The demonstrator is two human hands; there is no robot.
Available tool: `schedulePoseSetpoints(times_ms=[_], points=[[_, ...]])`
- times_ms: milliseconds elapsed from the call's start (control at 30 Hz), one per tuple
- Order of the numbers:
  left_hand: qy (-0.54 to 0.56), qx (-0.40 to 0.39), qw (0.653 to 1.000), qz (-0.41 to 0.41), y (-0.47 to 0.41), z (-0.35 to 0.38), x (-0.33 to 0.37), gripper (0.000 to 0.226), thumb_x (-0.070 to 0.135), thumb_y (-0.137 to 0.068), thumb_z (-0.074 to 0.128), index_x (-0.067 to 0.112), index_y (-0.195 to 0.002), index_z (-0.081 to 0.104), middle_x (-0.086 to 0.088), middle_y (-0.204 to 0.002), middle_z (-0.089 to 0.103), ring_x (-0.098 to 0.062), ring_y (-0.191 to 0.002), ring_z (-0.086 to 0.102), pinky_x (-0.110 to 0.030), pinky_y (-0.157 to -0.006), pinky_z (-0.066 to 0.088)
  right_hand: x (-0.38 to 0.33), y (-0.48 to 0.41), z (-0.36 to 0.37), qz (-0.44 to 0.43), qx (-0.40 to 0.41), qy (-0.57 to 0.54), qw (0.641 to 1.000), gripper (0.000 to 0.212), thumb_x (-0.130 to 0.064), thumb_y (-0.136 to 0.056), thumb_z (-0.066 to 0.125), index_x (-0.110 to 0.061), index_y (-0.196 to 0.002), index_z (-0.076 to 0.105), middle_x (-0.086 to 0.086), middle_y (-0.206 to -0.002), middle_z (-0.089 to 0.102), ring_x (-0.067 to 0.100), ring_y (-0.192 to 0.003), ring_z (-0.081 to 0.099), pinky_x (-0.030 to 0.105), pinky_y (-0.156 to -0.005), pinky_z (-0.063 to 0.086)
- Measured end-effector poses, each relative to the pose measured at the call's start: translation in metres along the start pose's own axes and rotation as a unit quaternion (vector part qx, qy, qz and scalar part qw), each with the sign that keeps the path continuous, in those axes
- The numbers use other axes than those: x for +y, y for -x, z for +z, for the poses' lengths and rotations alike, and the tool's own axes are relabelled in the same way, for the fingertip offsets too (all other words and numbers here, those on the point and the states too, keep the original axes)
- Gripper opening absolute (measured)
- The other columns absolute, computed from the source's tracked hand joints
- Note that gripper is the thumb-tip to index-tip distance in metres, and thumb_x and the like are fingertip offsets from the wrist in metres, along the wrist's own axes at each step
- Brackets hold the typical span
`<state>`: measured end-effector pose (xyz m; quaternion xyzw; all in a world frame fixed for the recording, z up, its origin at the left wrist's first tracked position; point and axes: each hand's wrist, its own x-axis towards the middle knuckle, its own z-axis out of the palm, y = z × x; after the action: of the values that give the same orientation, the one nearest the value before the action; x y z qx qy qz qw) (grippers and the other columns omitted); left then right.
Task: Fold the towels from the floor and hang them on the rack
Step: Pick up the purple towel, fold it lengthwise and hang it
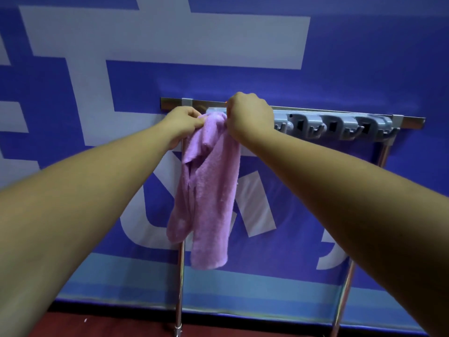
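A lilac towel point(209, 190) hangs in loose folds from the left end of the rack point(340, 113), a metal bar with a grey strip of hooks on two steel legs. My left hand point(182, 125) pinches the towel's top left edge. My right hand point(247, 117) grips the top right of the towel at the bar, fingers curled over it. The hook under my hands is hidden.
Several grey hooks point(337, 127) sit bare along the right part of the strip. Behind the rack hangs a blue and white banner point(170, 45). Steel legs point(180, 288) stand on a dark red floor point(97, 324).
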<state>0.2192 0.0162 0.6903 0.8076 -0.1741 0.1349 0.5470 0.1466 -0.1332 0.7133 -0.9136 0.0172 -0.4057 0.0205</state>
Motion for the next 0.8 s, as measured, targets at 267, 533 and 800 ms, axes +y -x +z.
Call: schedulePoseSetpoints(times_ms=[267, 533, 800], points=[[0.049, 0.016, 0.997, 0.05, 0.021, -0.003, -0.016, 0.016, 0.031, -0.081, 0.072, 0.027, -0.09, 0.06, -0.003, -0.092, 0.064, -0.017, -0.079, 0.059, -0.033, -0.073, 0.048, 0.002, 0.021, 0.031, 0.061, -0.118, -0.315, 0.94, 0.024, -0.006, -0.083, 0.046, -0.002, -0.083, 0.07, 0.015, -0.062, 0.07, 0.029, -0.055, 0.071, 0.032, -0.045, 0.055], [0.088, -0.052, 0.993, 0.062, 0.044, -0.007, -0.012, 0.016, 0.025, -0.09, 0.069, 0.017, -0.104, 0.072, -0.005, -0.101, 0.073, -0.016, -0.092, 0.066, -0.035, -0.088, 0.054, 0.002, 0.031, 0.048, 0.122, -0.14, -0.501, 0.846, 0.013, -0.011, -0.089, 0.057, -0.002, -0.082, 0.063, 0.009, -0.066, 0.043, 0.019, -0.055, 0.04, 0.027, -0.051, 0.036], [-0.038, 0.056, 0.989, 0.129, 0.055, 0.0, -0.001, 0.027, 0.027, -0.084, 0.073, 0.01, -0.101, 0.059, -0.008, -0.096, 0.062, -0.013, -0.079, 0.057, -0.025, -0.07, 0.049, 0.0, 0.03, 0.058, 0.099, -0.064, -0.37, 0.921, 0.012, -0.015, -0.085, 0.06, -0.005, -0.086, 0.068, 0.014, -0.082, 0.071, 0.034, -0.081, 0.069, 0.046, -0.075, 0.058]])
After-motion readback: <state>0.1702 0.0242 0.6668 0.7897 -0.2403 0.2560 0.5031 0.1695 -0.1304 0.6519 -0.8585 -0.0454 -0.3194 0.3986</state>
